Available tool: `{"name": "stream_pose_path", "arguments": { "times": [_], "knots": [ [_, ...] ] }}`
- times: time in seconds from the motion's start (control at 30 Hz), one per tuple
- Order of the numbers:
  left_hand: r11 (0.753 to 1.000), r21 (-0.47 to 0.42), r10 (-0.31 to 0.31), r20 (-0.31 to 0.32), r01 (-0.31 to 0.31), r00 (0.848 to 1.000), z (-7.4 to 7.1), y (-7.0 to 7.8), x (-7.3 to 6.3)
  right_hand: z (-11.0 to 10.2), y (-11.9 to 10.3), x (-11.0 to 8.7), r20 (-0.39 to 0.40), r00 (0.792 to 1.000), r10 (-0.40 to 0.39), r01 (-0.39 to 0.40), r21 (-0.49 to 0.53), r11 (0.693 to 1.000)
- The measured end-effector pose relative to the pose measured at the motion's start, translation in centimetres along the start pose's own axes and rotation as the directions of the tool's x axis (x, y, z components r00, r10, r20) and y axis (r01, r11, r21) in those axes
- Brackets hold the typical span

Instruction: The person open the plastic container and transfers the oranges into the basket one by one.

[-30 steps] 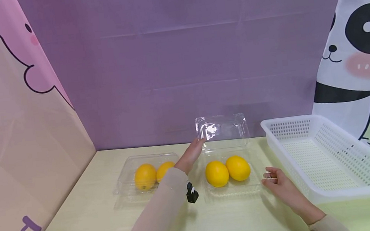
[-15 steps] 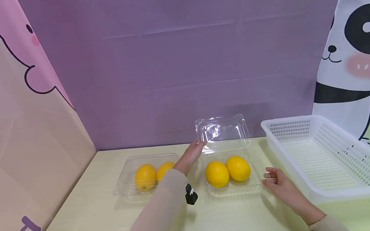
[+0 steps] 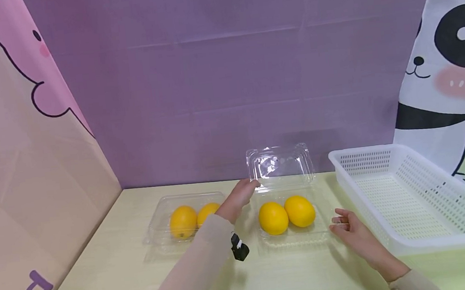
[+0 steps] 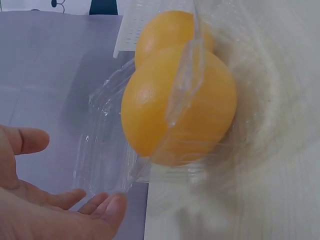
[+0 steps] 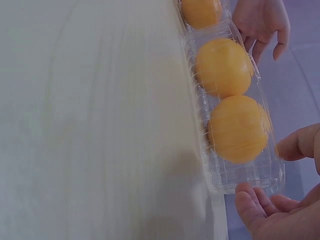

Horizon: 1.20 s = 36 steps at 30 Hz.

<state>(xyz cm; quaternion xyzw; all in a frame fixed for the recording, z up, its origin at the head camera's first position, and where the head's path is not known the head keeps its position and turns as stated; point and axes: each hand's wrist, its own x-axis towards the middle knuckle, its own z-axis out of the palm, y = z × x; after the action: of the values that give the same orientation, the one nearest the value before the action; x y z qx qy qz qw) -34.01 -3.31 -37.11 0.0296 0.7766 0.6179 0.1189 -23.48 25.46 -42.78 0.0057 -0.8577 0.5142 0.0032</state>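
open container (image 3: pixel 293 241): clear plastic, set near the middle of the pale table (image 3: pixel 289 281), between the two hands, with two fruits inside.
left fruit (image 3: pixel 273 218): round, yellow-orange, resting in the open container against its neighbour.
right fruit (image 3: pixel 300 211): same colour, in the same container, slightly farther back.
clear lid (image 3: pixel 281 161): raised along the rear edge of the open container, upright before the purple backdrop (image 3: pixel 208 72), catching bright reflections.
left hand (image 3: pixel 240 198): just beside the lower left corner of the lid; fingers loosely extended, thumb apart, released; contact with the lid too unclear to tell.
right hand (image 3: pixel 352 231): at the right end of the open container; fingers bent, fingertips close about the end rim; cannot tell whether grasping the rim or merely touching.
closed container (image 3: pixel 156 231): clear plastic, lid down, left of the open one, partly behind the left sleeve (image 3: pixel 210 256).
covered fruit (image 3: pixel 183 222): yellow-orange, inside the closed container, beside another one partly hidden by the left arm.
wrist device (image 3: pixel 240 247): small, black, on the left cuff.
white basket (image 3: pixel 442 242): perforated, shallow, standing on the table's right side, near the right hand.
right panel (image 3: pixel 463 35): printed with a panda.
left panel (image 3: pixel 14 54): printed with a pink cartoon figure and letters.
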Motion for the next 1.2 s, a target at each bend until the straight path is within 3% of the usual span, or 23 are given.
{"name": "stream_pose_path", "arguments": {
  "times": [0.33, 0.83, 1.2],
  "knots": [
    [1.000, 0.005, -0.010, -0.005, 0.010, 1.000, 0.4, -0.6, -0.5, 0.0, 0.2, 0.1, -0.001, 1.000, 0.001, -0.001, -0.012, 1.000],
    [0.998, 0.027, -0.060, -0.003, 0.060, 0.998, 0.7, -2.3, -2.5, -0.1, 0.1, 0.2, 0.003, 1.000, 0.003, -0.003, -0.013, 1.000],
    [1.000, -0.008, 0.004, 0.046, -0.004, 0.999, 0.9, -3.3, -3.1, -0.2, 0.3, 0.2, 0.024, 1.000, 0.007, -0.007, -0.008, 1.000]
  ]
}}
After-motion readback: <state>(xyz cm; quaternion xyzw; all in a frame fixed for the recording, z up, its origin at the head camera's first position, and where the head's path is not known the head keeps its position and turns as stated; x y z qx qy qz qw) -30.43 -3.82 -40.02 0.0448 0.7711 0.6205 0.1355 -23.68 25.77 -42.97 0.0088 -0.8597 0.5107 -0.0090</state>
